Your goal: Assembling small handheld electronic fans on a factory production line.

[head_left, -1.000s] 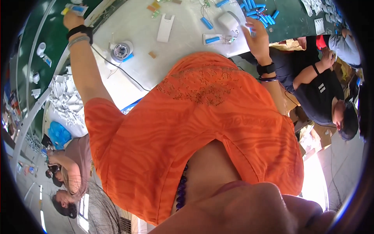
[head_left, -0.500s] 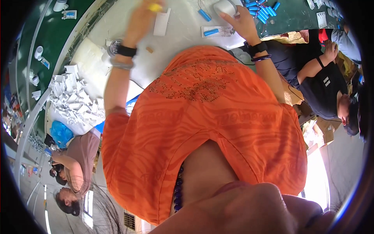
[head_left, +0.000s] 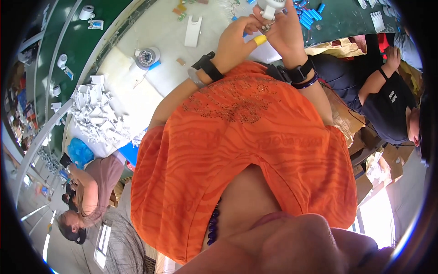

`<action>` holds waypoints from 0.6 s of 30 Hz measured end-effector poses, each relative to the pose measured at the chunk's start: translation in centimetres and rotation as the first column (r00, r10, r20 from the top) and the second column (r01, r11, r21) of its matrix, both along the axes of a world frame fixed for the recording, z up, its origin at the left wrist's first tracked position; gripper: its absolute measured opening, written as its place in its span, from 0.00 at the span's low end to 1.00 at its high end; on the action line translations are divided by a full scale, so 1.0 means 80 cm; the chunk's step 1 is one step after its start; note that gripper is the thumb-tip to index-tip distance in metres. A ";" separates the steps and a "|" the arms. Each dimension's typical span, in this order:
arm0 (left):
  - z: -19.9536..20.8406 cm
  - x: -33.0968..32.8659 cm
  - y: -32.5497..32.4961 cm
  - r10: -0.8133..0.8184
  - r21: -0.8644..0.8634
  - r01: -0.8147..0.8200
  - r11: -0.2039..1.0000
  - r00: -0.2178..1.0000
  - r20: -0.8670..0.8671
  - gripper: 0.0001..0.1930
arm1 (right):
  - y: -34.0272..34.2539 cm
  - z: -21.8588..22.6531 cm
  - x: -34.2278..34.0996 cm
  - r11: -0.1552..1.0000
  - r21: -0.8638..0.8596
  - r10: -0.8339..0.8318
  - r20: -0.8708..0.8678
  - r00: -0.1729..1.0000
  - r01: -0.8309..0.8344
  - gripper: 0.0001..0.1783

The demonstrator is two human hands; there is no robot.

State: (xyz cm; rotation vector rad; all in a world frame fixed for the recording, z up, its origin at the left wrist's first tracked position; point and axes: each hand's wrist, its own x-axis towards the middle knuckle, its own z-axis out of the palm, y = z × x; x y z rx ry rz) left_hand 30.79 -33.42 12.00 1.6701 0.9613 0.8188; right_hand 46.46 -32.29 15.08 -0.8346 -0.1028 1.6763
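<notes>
Both hands together over the far right part of the white tabletop point(head_left: 164, 36). Right hand point(head_left: 290, 42) turned palm up, grasping a white unit point(head_left: 272, 7), which is partly cut off by the top of the view. Left hand point(head_left: 238, 42) bent in from the other side, fingers curled beside a small board point(head_left: 265, 28) hanging below the unit — cannot tell whether they pinch it. Yellow cover point(head_left: 260, 40) on the left thumb; dark straps on both wrists. On the tabletop, left of the hands: a white panel point(head_left: 193, 32), lying flat, well in from the left edge. Nearer that edge, a round unit point(head_left: 146, 57) with its inner works showing, a blue cell point(head_left: 155, 65) just beside it. Brown chip point(head_left: 180, 61) between panel and near edge. Heap of white parts point(head_left: 98, 112) at the near left corner, blue bag point(head_left: 81, 153) beyond it. To the right, loose blue cells point(head_left: 311, 16) at the left edge of a green tabletop point(head_left: 337, 23). Co-workers on both sides — one in black at right, one in brown point(head_left: 105, 178) at left.
</notes>
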 end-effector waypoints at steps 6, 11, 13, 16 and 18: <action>0.029 -0.005 -0.003 0.118 0.292 -0.112 0.950 0.993 -0.005 0.16 | -0.010 0.046 -0.019 0.996 0.081 -0.026 -0.121 0.992 0.036 0.32; 0.058 -0.012 -0.003 0.190 0.381 -0.174 0.908 0.982 -0.004 0.15 | -0.014 0.071 -0.031 0.988 0.134 -0.055 -0.154 0.987 0.076 0.31; 0.059 -0.020 -0.003 0.160 0.375 -0.143 0.916 0.987 -0.015 0.15 | -0.017 0.069 -0.033 0.962 0.273 0.028 -0.135 0.990 0.010 0.32; 0.072 -0.030 -0.005 0.129 0.327 -0.124 0.937 0.992 0.007 0.17 | -0.024 0.070 -0.031 0.954 0.298 0.000 -0.005 1.000 0.002 0.25; 0.074 -0.046 0.001 0.189 0.209 -0.212 0.955 0.974 0.125 0.20 | -0.030 0.075 -0.030 0.945 0.326 -0.008 0.137 0.991 -0.038 0.23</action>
